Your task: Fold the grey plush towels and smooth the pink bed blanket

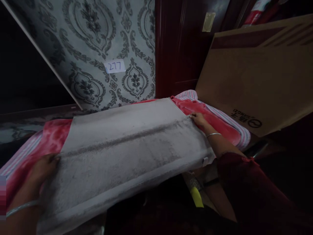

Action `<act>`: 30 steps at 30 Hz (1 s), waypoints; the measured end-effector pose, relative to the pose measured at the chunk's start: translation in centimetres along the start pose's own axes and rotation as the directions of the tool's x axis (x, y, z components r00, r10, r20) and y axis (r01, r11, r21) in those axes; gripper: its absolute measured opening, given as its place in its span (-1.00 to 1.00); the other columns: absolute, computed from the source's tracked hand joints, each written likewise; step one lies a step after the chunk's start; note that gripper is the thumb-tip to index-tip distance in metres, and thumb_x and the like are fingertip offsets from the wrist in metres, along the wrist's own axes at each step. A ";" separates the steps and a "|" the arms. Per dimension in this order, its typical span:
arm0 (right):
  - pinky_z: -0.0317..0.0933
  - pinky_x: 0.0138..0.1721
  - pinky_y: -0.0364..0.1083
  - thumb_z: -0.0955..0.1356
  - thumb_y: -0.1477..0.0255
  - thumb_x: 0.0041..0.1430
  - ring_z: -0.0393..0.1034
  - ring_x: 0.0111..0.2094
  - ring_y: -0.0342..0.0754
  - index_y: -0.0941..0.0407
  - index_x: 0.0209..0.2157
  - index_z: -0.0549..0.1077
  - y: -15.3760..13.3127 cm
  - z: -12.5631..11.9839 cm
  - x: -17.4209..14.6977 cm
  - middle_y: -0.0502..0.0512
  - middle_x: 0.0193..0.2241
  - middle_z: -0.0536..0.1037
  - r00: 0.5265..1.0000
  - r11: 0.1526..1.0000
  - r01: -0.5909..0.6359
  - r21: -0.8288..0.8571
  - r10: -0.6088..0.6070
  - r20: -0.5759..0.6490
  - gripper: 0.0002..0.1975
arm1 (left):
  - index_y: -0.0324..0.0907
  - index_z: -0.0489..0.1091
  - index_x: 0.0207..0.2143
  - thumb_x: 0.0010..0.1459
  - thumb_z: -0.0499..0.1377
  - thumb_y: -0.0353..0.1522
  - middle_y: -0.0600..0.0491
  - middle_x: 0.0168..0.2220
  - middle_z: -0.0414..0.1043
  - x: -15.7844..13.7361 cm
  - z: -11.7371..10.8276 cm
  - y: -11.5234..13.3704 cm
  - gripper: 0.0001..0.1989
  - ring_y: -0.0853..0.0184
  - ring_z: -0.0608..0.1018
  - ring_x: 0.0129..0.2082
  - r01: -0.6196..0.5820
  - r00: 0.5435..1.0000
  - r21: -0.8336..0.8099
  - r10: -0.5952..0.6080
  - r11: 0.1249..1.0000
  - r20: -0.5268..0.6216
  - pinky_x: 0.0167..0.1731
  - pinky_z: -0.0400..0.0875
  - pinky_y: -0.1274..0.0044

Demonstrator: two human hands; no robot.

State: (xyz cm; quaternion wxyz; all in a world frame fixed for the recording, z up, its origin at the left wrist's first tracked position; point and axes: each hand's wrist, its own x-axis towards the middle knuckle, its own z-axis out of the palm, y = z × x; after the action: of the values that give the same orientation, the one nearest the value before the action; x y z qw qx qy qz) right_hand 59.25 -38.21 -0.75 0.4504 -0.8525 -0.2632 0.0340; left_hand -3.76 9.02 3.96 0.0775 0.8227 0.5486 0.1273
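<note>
left hand (46, 167) at grey cloth's (132, 156) edge (dark-streaked)

Wall (133, 36): pale grey, dark leafy pattern
Panel (176, 42): glossy, dark red
Screen (29, 65): black, at left
Light: dim

The head camera looks forward and down from close above the grey cloth (137, 163) toward patterned wallpaper (102, 45).

A home, judging by the patterned wallpaper (97, 42), red blanket (217, 124) and striped bedding (244, 135).
</note>
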 end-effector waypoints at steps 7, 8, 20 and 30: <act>0.09 0.20 0.31 0.44 0.40 0.03 0.19 0.24 0.34 0.05 -0.03 0.59 -2.8 1.4 -1.9 0.22 0.14 0.52 0.969 0.885 0.248 -0.394 -0.234 0.085 -0.60 | -0.22 0.50 -0.11 -0.09 0.07 -0.23 -0.23 0.13 0.51 -2.3 -0.2 1.4 -0.50 0.00 0.45 0.22 -0.225 0.971 0.042 0.227 0.974 -0.073 0.26 0.29 0.24; 0.10 0.18 0.34 0.43 0.39 0.06 0.18 0.25 0.36 0.05 0.01 0.58 -3.3 1.8 -2.3 0.23 0.17 0.50 0.956 0.833 0.295 -0.468 -0.261 0.136 -0.58 | -0.23 0.51 -0.08 -0.04 0.08 -0.24 -0.22 0.14 0.50 -2.7 -0.1 1.7 -0.52 0.02 0.44 0.23 -0.263 0.962 0.066 0.267 0.962 -0.062 0.27 0.26 0.25; 0.27 -0.08 0.11 0.19 0.35 0.31 0.45 -0.02 0.25 0.13 -0.18 0.64 -4.3 3.4 -5.7 0.36 -0.16 0.65 0.908 0.585 0.413 -0.698 -0.321 0.268 -0.61 | -0.30 0.53 -0.02 0.29 -0.03 -0.33 -0.32 0.03 0.55 -5.7 1.7 3.2 -0.59 -0.03 0.49 0.10 -0.204 0.971 0.259 0.229 0.944 -0.070 0.10 0.27 0.22; 0.35 -0.15 0.15 0.20 0.33 0.28 0.47 -0.07 0.31 0.11 -0.08 0.63 -6.8 1.0 -6.5 0.39 -0.17 0.63 0.933 0.714 0.300 -0.633 -0.358 0.038 -0.59 | -0.23 0.50 -0.11 0.27 -0.04 -0.35 -0.23 -0.04 0.57 -7.1 -2.0 3.9 -0.65 -0.02 0.48 0.06 -0.156 0.928 0.203 0.214 0.967 -0.306 0.08 0.24 0.21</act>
State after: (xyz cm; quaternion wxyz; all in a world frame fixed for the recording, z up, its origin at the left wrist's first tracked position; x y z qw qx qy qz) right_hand 50.51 -37.44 2.85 0.1494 -0.8933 -0.3867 -0.1735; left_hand -3.51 0.92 6.06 -0.0989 0.8420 0.4827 0.2194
